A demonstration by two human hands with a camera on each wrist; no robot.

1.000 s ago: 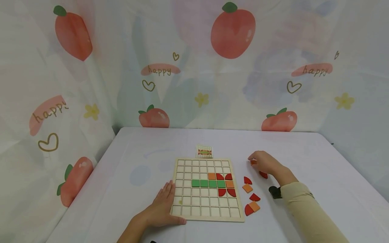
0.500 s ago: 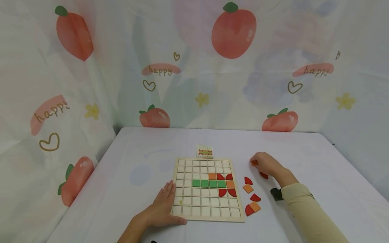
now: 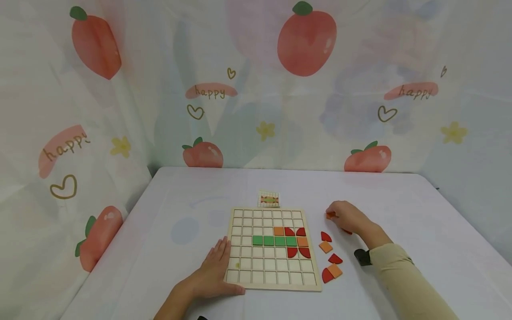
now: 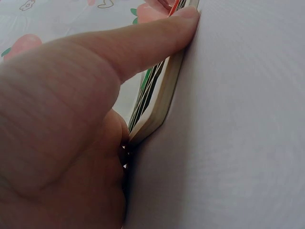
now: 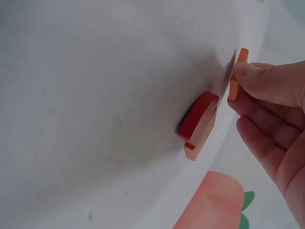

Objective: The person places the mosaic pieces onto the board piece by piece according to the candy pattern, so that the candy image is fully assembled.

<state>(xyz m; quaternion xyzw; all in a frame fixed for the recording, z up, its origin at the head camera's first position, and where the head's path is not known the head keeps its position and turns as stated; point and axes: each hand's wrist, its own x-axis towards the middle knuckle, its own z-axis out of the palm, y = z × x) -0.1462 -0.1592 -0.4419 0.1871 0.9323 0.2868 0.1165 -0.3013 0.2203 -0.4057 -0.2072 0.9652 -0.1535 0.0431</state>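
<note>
My left hand (image 3: pixel 212 274) lies along the left side and near-left corner of a wooden grid board (image 3: pixel 246 266), fingers straight and thumb stretched along the front edge. In the left wrist view the thumb (image 4: pixel 147 47) rests against the board's rim (image 4: pixel 162 102). The board carries a row of green square tiles (image 3: pixel 269 241), with orange squares and red quarter-circles at its right. To the right of the board, my right hand (image 3: pixel 349 217) pinches an orange square tile (image 5: pixel 234 86) between thumb and fingers. Beside that hand, a red quarter-circle tile (image 5: pixel 199 117) lies on the table with another orange tile (image 5: pixel 202 138).
Several loose red and orange tiles, among them an orange square (image 3: pixel 326 247) and a red quarter-circle (image 3: pixel 335 258), lie right of the board. A small pattern card (image 3: pixel 269 199) sits behind the board. A printed cloth (image 3: pixel 248 58) hangs beyond the white table (image 3: pixel 192 213).
My right hand, with the orange tile pinched, has shifted only slightly. The left hand and the tiles on the board have stayed in place.
</note>
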